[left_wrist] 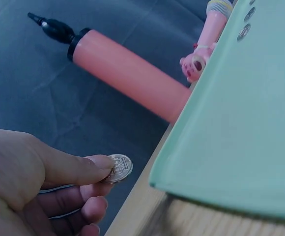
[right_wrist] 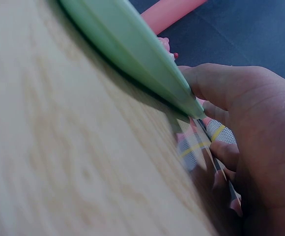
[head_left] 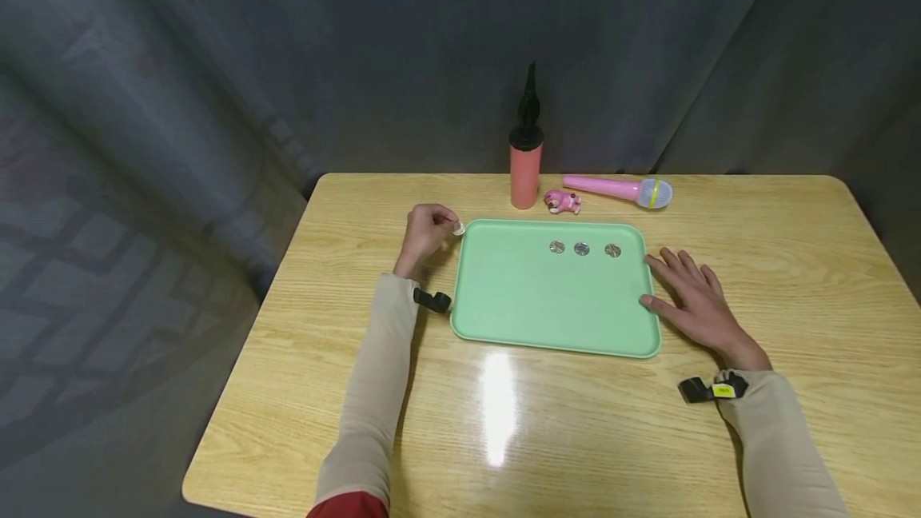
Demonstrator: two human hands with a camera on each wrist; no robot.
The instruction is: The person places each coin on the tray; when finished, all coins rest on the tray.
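Note:
My left hand (head_left: 426, 234) pinches a silver coin (left_wrist: 122, 168) between thumb and fingers, just outside the upper left corner of a green tray (head_left: 554, 302). In the left wrist view the coin's embossed face shows beyond the thumb tip. Three more silver coins lie spaced in a row in the tray's upper right part: a left coin (head_left: 557, 247), a middle coin (head_left: 581, 249) and a right coin (head_left: 612, 250). My right hand (head_left: 694, 298) is spread at the tray's right edge, thumb and index finger at the rim. Some of its fingertips are hidden in the right wrist view.
Behind the tray stands a pink hand pump (head_left: 525, 174) with a black top. To its right lie a small pink bear figure (head_left: 563, 201) and a pink toy microphone (head_left: 619, 189). All rest on a wooden table (head_left: 316, 342), with a dark curtain (head_left: 403, 62) behind.

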